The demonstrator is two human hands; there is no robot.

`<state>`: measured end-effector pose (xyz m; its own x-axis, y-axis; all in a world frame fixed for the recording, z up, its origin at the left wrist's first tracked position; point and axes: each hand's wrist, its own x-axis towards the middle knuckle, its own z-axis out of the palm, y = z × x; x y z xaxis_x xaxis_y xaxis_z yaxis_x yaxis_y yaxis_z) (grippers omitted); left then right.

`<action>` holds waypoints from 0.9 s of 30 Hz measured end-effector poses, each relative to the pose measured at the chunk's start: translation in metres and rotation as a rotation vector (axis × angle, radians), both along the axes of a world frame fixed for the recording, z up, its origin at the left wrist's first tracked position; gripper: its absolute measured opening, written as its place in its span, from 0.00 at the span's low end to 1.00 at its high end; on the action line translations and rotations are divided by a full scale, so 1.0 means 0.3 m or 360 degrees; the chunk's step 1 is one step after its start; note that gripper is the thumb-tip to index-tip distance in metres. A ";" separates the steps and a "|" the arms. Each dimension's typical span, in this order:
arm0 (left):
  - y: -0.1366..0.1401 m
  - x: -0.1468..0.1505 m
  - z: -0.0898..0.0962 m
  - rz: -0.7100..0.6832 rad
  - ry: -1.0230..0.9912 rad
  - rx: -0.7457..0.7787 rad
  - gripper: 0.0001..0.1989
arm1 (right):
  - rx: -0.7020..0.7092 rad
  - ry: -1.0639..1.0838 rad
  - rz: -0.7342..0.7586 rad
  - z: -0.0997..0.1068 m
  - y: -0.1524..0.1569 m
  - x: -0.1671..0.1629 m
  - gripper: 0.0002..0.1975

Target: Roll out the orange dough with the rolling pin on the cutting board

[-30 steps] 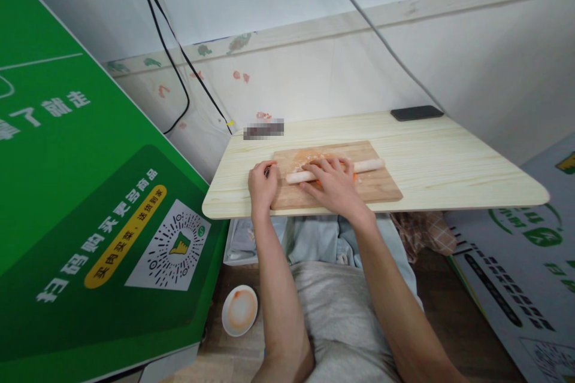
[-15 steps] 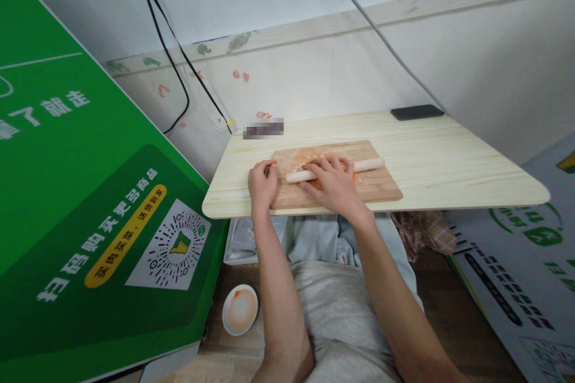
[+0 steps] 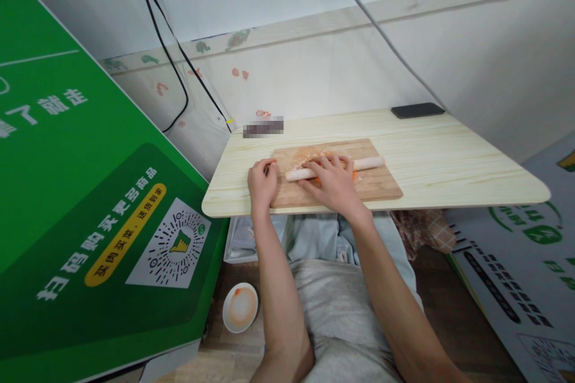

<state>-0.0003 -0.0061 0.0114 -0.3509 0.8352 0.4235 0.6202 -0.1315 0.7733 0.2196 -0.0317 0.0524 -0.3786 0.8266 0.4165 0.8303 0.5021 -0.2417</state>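
A wooden cutting board (image 3: 377,187) lies on the pale table, with an orange smear and whitish crumbs on it. Across it rests a pale rolling pin (image 3: 369,163), its right end slightly farther from me. My right hand (image 3: 333,178) lies over the pin's middle, fingers bent over the far side and thumb on the near side. Bits of a flat orange piece (image 3: 318,180) show under the pin and hand; most of it is hidden. My left hand (image 3: 263,182) is curled at the board's left edge, fingers and thumb closed on it.
A black phone (image 3: 417,110) lies at the table's back right. At the back left is a pixelated dark item (image 3: 263,127). A white bowl (image 3: 240,307) with orange residue stands below, left of my legs. A green panel (image 3: 112,191) rises on the left.
Both hands, the rolling pin and the board keep practically the same places. Only a very slight shift of the camera view shows.
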 end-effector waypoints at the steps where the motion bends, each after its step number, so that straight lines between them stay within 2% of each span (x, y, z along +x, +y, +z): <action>1: 0.000 0.000 0.000 0.0001 -0.0002 0.0002 0.12 | -0.0002 -0.0002 -0.0003 0.001 0.000 0.000 0.20; 27: -0.003 0.001 0.001 -0.0019 -0.0028 -0.0002 0.12 | -0.0054 0.0009 0.0056 0.010 -0.009 0.012 0.19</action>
<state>-0.0001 -0.0069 0.0118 -0.3485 0.8398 0.4162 0.6050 -0.1376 0.7842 0.2231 -0.0344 0.0554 -0.4055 0.8265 0.3904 0.8109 0.5224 -0.2637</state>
